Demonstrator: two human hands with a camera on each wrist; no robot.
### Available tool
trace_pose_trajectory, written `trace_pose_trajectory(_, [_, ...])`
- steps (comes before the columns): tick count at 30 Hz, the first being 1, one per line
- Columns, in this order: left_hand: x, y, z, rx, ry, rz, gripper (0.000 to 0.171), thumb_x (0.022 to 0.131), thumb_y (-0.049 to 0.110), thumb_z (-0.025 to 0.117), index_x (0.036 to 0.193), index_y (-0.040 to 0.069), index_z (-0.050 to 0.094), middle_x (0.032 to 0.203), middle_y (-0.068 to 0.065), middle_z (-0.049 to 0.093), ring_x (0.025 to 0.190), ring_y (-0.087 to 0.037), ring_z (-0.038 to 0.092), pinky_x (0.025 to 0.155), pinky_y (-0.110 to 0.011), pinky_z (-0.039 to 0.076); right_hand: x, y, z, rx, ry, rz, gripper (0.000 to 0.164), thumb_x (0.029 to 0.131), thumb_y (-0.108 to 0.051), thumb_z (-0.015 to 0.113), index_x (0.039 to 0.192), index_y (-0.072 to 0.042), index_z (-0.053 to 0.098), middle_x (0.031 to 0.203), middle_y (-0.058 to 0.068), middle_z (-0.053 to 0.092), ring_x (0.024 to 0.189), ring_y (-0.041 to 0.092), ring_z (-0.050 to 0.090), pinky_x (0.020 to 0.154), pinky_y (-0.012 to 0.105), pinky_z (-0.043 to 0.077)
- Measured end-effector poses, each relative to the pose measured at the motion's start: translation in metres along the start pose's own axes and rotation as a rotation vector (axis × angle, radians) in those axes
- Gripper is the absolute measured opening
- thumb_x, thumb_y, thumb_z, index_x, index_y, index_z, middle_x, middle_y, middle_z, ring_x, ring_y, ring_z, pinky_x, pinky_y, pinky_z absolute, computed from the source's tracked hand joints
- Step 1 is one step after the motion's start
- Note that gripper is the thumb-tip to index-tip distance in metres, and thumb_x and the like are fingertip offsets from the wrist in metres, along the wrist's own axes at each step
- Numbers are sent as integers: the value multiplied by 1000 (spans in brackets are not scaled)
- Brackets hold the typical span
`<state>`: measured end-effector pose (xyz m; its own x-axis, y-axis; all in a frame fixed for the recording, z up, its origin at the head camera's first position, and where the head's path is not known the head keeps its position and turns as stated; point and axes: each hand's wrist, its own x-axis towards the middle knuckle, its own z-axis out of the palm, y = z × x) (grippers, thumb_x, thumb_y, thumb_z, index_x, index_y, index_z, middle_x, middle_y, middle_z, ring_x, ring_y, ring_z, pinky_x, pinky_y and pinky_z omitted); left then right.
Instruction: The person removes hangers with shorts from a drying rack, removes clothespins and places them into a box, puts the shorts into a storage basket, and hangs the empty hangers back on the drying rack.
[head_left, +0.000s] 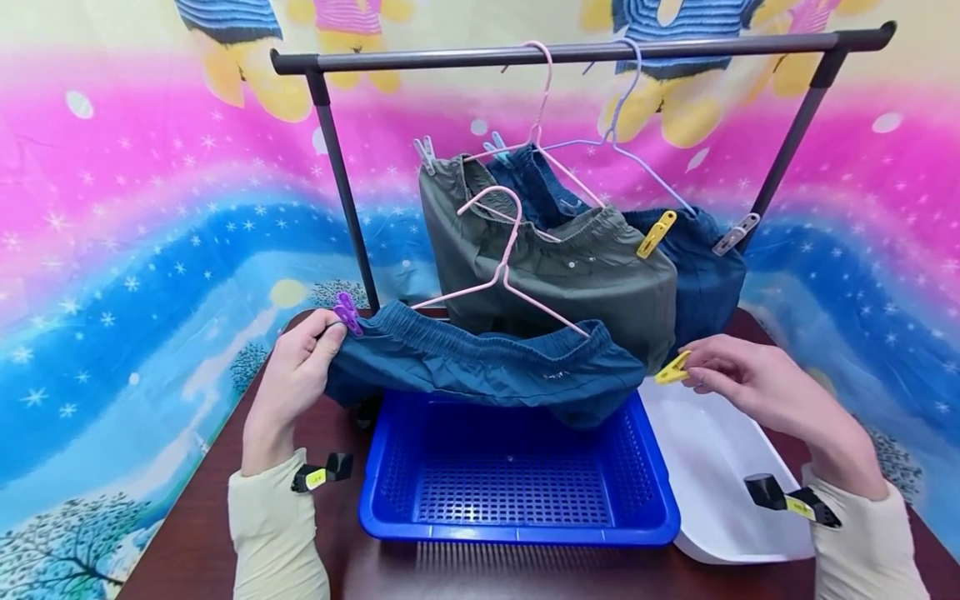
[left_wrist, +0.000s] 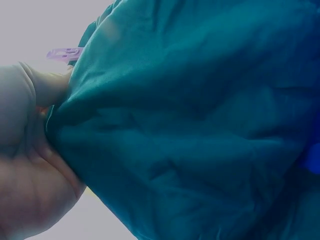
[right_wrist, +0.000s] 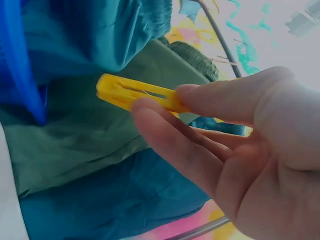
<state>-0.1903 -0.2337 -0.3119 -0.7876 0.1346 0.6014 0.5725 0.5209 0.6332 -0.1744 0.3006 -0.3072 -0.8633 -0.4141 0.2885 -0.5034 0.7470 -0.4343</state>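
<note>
My left hand (head_left: 291,375) grips the left end of the waistband of blue elastic-waist shorts (head_left: 480,367), close to a purple clothespin (head_left: 347,313) clipped there. A pink hanger (head_left: 504,275) sits inside that waistband, its hook free in the air. In the left wrist view the blue cloth (left_wrist: 190,130) stretches away from the thumb. My right hand (head_left: 757,379) pinches a yellow clothespin (head_left: 672,368) between thumb and fingers, to the right of the shorts and apart from them. The right wrist view shows this clothespin (right_wrist: 137,94) pointing toward the blue fabric.
A dark rack (head_left: 592,55) holds green shorts (head_left: 555,258) and other blue shorts (head_left: 708,275) on hangers, pinned with clothespins. Below the held shorts stands a blue basket (head_left: 517,532). A white basin (head_left: 742,500) is at its right on the brown table (head_left: 420,575).
</note>
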Motion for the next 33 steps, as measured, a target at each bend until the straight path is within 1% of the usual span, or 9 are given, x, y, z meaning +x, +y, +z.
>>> trace_pose_trajectory(3, [0, 0, 0, 4, 4, -3, 17, 103, 12, 48, 90, 4, 55, 74, -1, 40, 71, -10, 42, 65, -25, 33, 1, 6, 0, -17, -79, 60, 13, 93, -12, 67, 103, -20, 67, 97, -5, 72, 80, 0, 66, 68, 20, 54])
trace_pose_trajectory(7, [0, -1, 0, 8, 4, -10, 17, 103, 12, 48, 90, 4, 56, 75, -2, 41, 71, -10, 42, 66, -25, 33, 4, 13, 1, -45, -179, 127, 12, 92, -11, 67, 104, -15, 66, 95, -2, 72, 80, 6, 66, 66, 20, 53])
trace_pose_trajectory(13, [-1, -1, 0, 13, -8, -13, 17, 103, 13, 48, 91, 5, 57, 74, -2, 39, 70, -10, 42, 65, -26, 33, 9, 23, 5, -60, -286, 183, 14, 93, -11, 65, 106, -10, 68, 96, 2, 72, 82, 13, 67, 64, 21, 51])
trace_pose_trajectory(17, [-1, -1, 0, 16, -7, -8, 17, 103, 13, 48, 92, 5, 57, 74, -2, 39, 70, -10, 42, 65, -26, 33, 11, 27, 8, -52, -368, 218, 14, 94, -15, 64, 106, -10, 70, 93, 0, 73, 82, 14, 67, 67, 27, 53])
trace_pose_trajectory(20, [-1, -1, 0, 17, -6, -7, 16, 103, 12, 48, 92, 5, 57, 74, -2, 40, 70, -10, 42, 66, -25, 33, 11, 30, 10, -61, -386, 217, 12, 93, -16, 66, 103, -11, 70, 91, -1, 72, 81, 14, 65, 68, 30, 53])
trace_pose_trajectory(24, [-1, -1, 0, 22, -4, -10, 16, 103, 13, 49, 91, 5, 56, 74, -1, 40, 69, -10, 42, 65, -26, 33, 11, 36, 11, -85, -372, 199, 8, 92, -16, 67, 99, -14, 70, 91, -1, 70, 80, 12, 60, 65, 26, 49])
trace_pose_trajectory(27, [-1, -1, 0, 23, -4, -9, 16, 103, 12, 49, 90, 5, 56, 74, -1, 40, 69, -10, 41, 65, -25, 33, 10, 41, 12, -89, -373, 203, 7, 92, -18, 68, 98, -16, 70, 89, -3, 69, 79, 12, 57, 64, 24, 48])
trace_pose_trajectory(33, [-2, 0, -1, 21, -3, -8, 16, 103, 13, 49, 90, 5, 56, 75, -1, 41, 70, -10, 42, 66, -25, 33, 12, 50, 11, -107, -369, 198, 9, 92, -18, 68, 99, -16, 72, 89, -4, 69, 78, 12, 58, 65, 23, 49])
